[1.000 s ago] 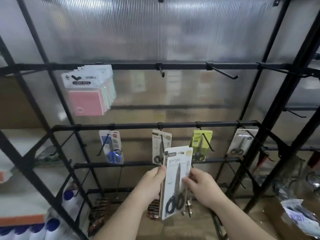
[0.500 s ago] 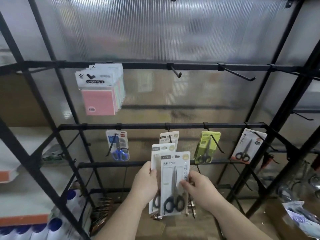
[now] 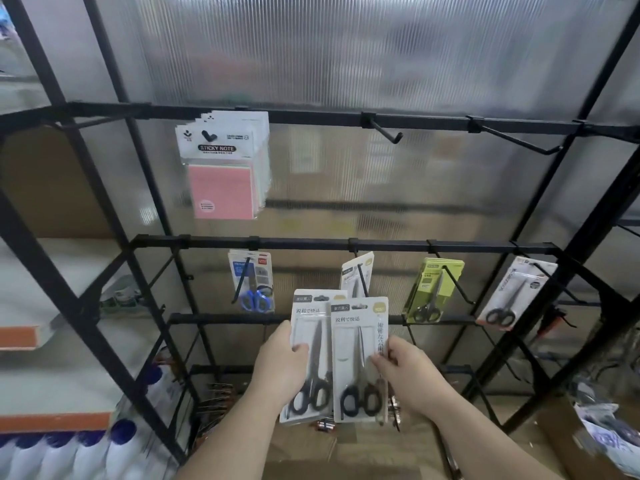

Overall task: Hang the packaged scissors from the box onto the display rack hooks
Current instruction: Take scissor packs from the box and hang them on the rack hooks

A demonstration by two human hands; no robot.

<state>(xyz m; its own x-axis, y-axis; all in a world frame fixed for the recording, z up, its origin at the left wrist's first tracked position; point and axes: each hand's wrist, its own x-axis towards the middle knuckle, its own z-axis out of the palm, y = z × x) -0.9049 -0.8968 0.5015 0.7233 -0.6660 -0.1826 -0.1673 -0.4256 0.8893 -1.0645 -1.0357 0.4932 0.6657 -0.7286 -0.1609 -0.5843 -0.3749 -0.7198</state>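
Note:
I hold two white packs of black-handled scissors below the middle rail of a black display rack [image 3: 311, 242]. My left hand [image 3: 280, 367] grips the left pack [image 3: 313, 327] at its left edge, thumb on the front. My right hand [image 3: 407, 370] pinches the right pack [image 3: 358, 344] at its right edge; this pack overlaps the left one. Right above them a third pack of the same kind [image 3: 356, 275] hangs on a hook of the middle rail. Both tops sit just under that hook.
On the middle rail also hang blue-handled scissors [image 3: 254, 282], a green pack [image 3: 433, 289] and a white pack [image 3: 516, 294]. Sticky notes [image 3: 223, 168] hang on the top rail beside two bare hooks [image 3: 384, 131]. White bottles [image 3: 69, 455] stand lower left, bagged goods [image 3: 606, 434] lower right.
The single stack in my hands has spread into two packs side by side. Both hands have risen slightly toward the middle rail, and my view has shifted left.

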